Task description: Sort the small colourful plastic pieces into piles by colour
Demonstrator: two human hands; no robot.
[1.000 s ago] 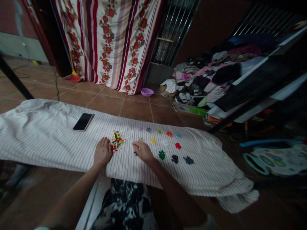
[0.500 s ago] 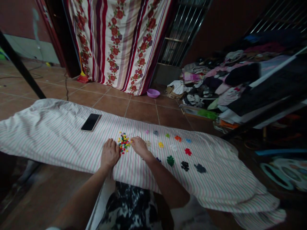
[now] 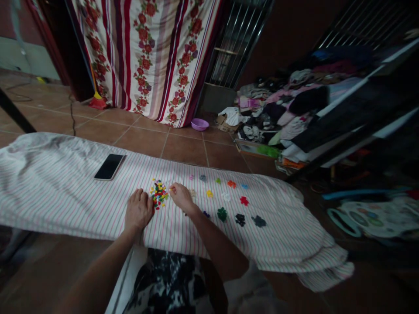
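A pile of small multicoloured pieces (image 3: 159, 194) lies on the striped cloth between my hands. My left hand (image 3: 139, 208) rests flat on the cloth, fingers stretched out along the pile's left edge. At the pile's right side, my right hand (image 3: 181, 196) is closed in a pinch on what looks like a small yellow piece (image 3: 170, 188). To the right, pieces lie sorted by colour, among them a yellow group (image 3: 209, 194), a dark green group (image 3: 221, 213), a black group (image 3: 240, 219) and a red group (image 3: 244, 200). My right hand and forearm partly cover the nearest groups.
The striped cloth (image 3: 81, 205) covers a long, low surface. A phone (image 3: 110, 166) lies on it at the left. Beyond are a tiled floor, a purple basin (image 3: 199, 124), a floral curtain (image 3: 157, 56) and a heap of clothes (image 3: 278, 104). Dark bars slant at both sides.
The whole view has shifted, so the scene sits further left. Both hands stay beside the pile, the right one still pinched, with little visible movement over the cloth.
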